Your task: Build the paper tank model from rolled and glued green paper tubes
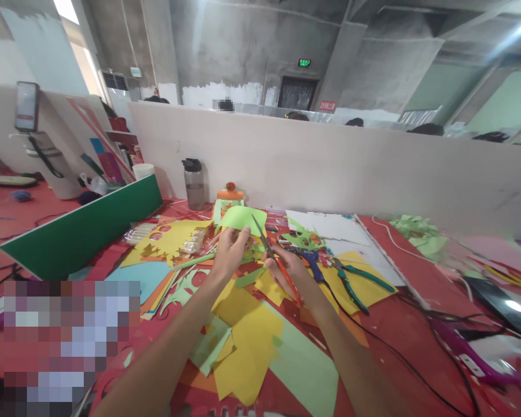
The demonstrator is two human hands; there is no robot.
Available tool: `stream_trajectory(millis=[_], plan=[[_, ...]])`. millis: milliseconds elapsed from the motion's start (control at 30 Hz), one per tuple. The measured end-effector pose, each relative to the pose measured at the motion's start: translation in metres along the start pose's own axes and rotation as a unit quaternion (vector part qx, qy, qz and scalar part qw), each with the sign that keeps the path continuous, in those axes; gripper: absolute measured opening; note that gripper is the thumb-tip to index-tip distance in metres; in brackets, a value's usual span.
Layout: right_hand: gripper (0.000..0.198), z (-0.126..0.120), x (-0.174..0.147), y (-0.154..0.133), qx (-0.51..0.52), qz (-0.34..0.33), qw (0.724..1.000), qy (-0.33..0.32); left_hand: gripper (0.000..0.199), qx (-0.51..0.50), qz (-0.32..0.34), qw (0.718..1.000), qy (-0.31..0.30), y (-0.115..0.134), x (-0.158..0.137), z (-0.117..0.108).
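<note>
My left hand (pixel 233 250) pinches the near edge of a light green sheet of paper (pixel 243 218), held up above the littered table. In my right hand (pixel 286 265) is a pair of scissors (pixel 283 272) with red-orange handles. Their dark blades point up and away, with the tips at the right side of the green paper; whether they touch it I cannot tell. Beneath both hands lie yellow paper sheets (pixel 247 341) and a pale green sheet (pixel 306 365). Yellow paper with cut-out holes (pixel 165 238) lies to the left of my left hand.
Green-handled pliers (pixel 360 278) and a blue glue gun (pixel 313 263) with a black cord lie at the right. A water bottle (pixel 194 184) stands by the white partition (pixel 330 168). A green board (pixel 91 226) stands on edge at the left. Crumpled green paper (pixel 419 234) lies far right.
</note>
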State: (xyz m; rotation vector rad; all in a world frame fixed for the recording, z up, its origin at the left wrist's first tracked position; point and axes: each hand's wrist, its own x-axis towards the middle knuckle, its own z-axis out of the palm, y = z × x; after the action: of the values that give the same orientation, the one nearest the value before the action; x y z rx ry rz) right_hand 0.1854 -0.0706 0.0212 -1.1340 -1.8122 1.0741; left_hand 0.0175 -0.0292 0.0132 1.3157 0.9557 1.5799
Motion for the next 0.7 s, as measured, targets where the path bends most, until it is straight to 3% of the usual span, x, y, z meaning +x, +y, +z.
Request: stream_trajectory(millis=[467, 700], plan=[[0.046, -0.0012, -0.0005, -0.0017, 0.031, 0.014, 0.999, -0.007, 0.034, -0.078, -0.036, 0.996, 0.002, -0.0001, -0.0009, -0.0011], [0.053, -0.0017, 0.0006, 0.0001, 0.061, 0.004, 0.998, -0.027, 0.034, -0.09, -0.035, 0.994, -0.045, -0.002, -0.0021, -0.004]])
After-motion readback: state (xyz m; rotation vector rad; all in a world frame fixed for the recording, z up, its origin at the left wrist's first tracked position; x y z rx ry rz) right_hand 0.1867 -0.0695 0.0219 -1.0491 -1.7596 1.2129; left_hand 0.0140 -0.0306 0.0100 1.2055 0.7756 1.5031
